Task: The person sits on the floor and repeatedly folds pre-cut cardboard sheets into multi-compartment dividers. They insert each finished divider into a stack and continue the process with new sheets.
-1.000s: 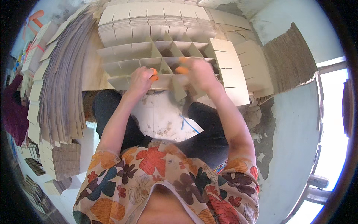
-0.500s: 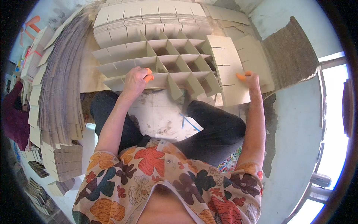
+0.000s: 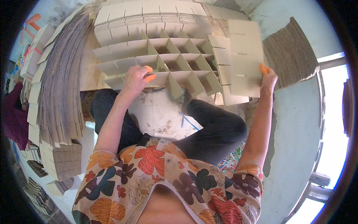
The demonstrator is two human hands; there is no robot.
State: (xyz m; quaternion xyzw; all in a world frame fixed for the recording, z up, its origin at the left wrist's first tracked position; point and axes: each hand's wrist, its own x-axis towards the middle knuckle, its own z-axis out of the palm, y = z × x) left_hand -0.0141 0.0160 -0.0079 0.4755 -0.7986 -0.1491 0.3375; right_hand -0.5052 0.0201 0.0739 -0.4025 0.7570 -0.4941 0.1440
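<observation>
A cardboard divider grid (image 3: 179,63) of interlocked slotted strips stands on the work surface in front of me. My left hand (image 3: 136,79), with orange finger covers, is closed on the near long strip (image 3: 160,79) of that grid, at its left part. To the right, my right hand (image 3: 269,78) pinches the right edge of a loose slotted cardboard strip (image 3: 246,58), slightly blurred. This strip is lifted and partly covers another slotted cardboard piece (image 3: 222,69) lying against the grid's right side. The fingertips behind the lifted strip are hidden.
Behind the grid lies a stack of slotted cardboard strips (image 3: 149,16). A long row of cardboard pieces (image 3: 61,78) leans on the left, and a brown cardboard stack (image 3: 292,52) stands by the right wall. My crossed legs (image 3: 216,130) are below the work surface.
My right hand has moved right and lifted a cardboard strip, which now overlaps the piece beside the grid. My left hand has stayed on the grid.
</observation>
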